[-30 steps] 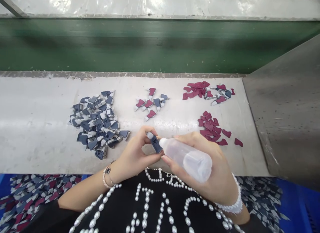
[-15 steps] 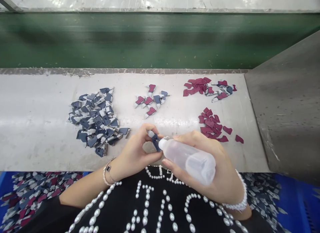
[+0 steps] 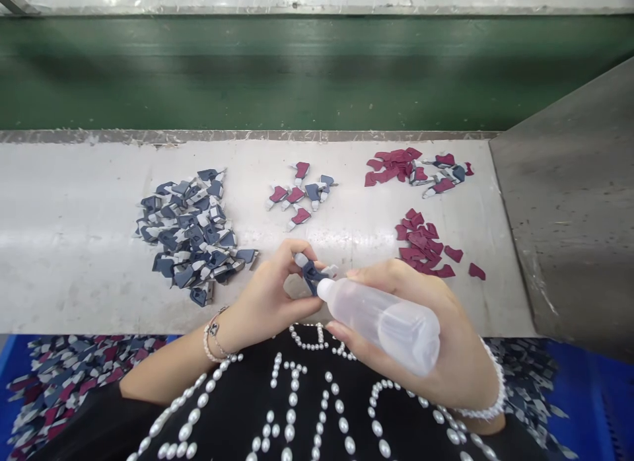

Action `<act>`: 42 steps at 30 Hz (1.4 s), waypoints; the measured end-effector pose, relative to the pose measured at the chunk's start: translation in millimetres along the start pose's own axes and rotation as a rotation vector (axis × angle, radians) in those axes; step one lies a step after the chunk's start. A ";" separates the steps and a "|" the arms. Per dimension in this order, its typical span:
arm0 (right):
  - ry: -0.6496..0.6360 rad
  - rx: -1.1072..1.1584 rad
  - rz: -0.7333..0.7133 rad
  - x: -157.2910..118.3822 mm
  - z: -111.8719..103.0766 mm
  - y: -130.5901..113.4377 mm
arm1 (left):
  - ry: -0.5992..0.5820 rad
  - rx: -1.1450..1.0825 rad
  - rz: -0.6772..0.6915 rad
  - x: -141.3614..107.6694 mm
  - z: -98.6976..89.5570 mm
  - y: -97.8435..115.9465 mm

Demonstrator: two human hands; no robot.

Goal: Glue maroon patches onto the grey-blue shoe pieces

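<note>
L hand [image 3: 265, 296] at lower centre of frame, fingers curled, thumb + fingertips [image 3: 292, 253] pinching a small navy piece [image 3: 313, 276] w/ white tip, held up off the bench, not resting on it. R hand [image 3: 460, 358] just right of it, closed around a clear plastic squeeze bottle [image 3: 381, 325], bottle lying tilted, nozzle pointing left at the navy piece. Nozzle tip right beside the piece; can't tell if touching.

Bench [image 3: 74, 263], white, runs across mid-frame. On it: navy pile [image 3: 191, 233] left of the hands, nearest to L hand; small mixed group [image 3: 300, 197] of navy + maroon pieces just above the hands; mixed heap [image 3: 396, 167] at upper right of bench; maroon pile [image 3: 421, 246] below that, right of the bottle.

Green belt [image 3: 297, 71] across top of frame, steel panel [image 3: 564, 203] at right. Blue bins [image 3: 579, 408] at bottom corners, heaped w/ mixed pieces [image 3: 64, 375]. Pearl bracelet [image 3: 488, 401] on R wrist, beaded bracelet [image 3: 212, 335] on L wrist.
</note>
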State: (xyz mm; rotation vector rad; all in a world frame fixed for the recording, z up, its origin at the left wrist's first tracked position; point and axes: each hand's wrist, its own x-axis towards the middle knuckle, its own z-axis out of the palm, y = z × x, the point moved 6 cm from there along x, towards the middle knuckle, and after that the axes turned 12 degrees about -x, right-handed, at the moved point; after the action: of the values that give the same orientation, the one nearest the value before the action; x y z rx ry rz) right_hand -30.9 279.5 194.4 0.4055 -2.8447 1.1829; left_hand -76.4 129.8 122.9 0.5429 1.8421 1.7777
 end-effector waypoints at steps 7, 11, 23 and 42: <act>-0.101 -0.075 0.005 -4.7 1.4 -0.1 | 0.018 -0.003 0.006 -1.1 -1.2 -1.3; -0.075 -0.001 0.030 -3.3 -1.4 -1.4 | 0.003 0.028 0.011 -1.2 -0.4 0.3; -0.172 -0.044 0.023 -6.5 2.8 -0.5 | 0.008 0.050 0.020 -3.4 -1.1 -1.7; -0.179 -0.031 0.061 -4.1 -1.0 0.7 | 0.088 0.292 0.042 -4.9 -6.4 -5.4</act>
State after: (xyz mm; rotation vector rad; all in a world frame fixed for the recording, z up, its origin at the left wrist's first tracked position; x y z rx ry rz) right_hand -27.2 281.6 194.1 0.4487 -3.0435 1.1667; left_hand -76.2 121.5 117.9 0.6237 2.1836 1.5900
